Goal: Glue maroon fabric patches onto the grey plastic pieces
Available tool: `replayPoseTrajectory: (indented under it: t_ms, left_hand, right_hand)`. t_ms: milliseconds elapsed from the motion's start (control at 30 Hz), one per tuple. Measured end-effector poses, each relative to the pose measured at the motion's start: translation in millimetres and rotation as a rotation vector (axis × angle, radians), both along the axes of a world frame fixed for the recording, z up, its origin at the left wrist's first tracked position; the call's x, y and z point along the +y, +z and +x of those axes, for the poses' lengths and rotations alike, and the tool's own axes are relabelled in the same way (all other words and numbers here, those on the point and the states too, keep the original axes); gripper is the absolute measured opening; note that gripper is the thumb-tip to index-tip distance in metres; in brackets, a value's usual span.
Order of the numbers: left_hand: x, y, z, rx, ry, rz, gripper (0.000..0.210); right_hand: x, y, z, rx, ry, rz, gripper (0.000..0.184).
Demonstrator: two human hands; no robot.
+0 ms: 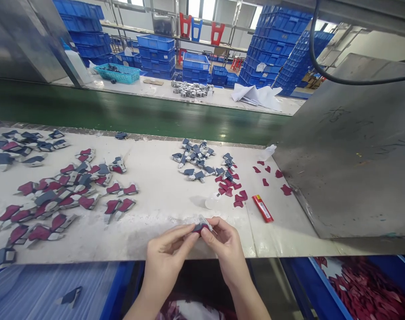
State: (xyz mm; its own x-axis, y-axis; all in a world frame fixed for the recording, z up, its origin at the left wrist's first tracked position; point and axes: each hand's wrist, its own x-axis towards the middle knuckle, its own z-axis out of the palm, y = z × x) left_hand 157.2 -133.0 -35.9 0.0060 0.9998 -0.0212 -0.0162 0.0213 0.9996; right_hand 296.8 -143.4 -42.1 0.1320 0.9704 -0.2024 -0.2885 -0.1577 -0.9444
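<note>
At the lower right, a blue bin (329, 288) holds a mass of maroon pieces. Above the near edge of the bench (156, 171), the left hand (165, 249) and right hand (226, 244) share one grip, fingertips pinching a small maroon-and-grey part (201, 226) between them. Beyond, a red packet (263, 209) lies to the right, near loose maroon cutouts (229, 186). Maroon-faced parts (57, 189) spread at left; blue-grey parts (196, 155) cluster farther back. Behind runs a green strip (139, 113), then a turquoise basket (124, 79) and stacked blue crates (156, 55).
</note>
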Motion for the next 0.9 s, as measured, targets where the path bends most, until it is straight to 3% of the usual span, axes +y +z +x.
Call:
replayPoseTrajectory:
  t_ms: [100,233,300,400,500,633,900]
  left_hand:
    - [6.7,5.3,-2.1,-0.167,-0.033,-0.235,0.019]
    - [11.4,10.0,-4.9,-0.202,-0.037,-0.388,0.024]
    - [12.4,11.3,-6.0,-0.171,-0.056,-0.378,0.022]
    - [13.4,13.4,-7.1,-0.123,-0.094,-0.335,0.018]
    - [13.8,15.8,-7.2,-0.115,-0.122,-0.321,0.017]
    - [13.3,16.4,-5.8,-0.079,-0.136,-0.309,0.02]
    - [15.8,12.8,-3.8,-0.102,-0.193,-0.326,0.024]
  right_hand:
    - [1.8,-2.8,3.3,-0.114,0.021,0.065,0.031]
    - [0.4,-5.7,10.8,-0.57,-0.074,0.365,0.051]
    - [0.4,-4.0,15.0,-0.785,-0.133,0.536,0.045]
    - [2.4,1.1,19.9,-0.972,-0.112,0.696,0.025]
    - [4.4,3.6,22.3,-1.048,-0.025,0.758,0.017]
    - [5.4,-0.2,22.4,-1.081,0.039,0.812,0.02]
    - [4.0,-11.2,19.9,-1.099,-0.064,0.847,0.032]
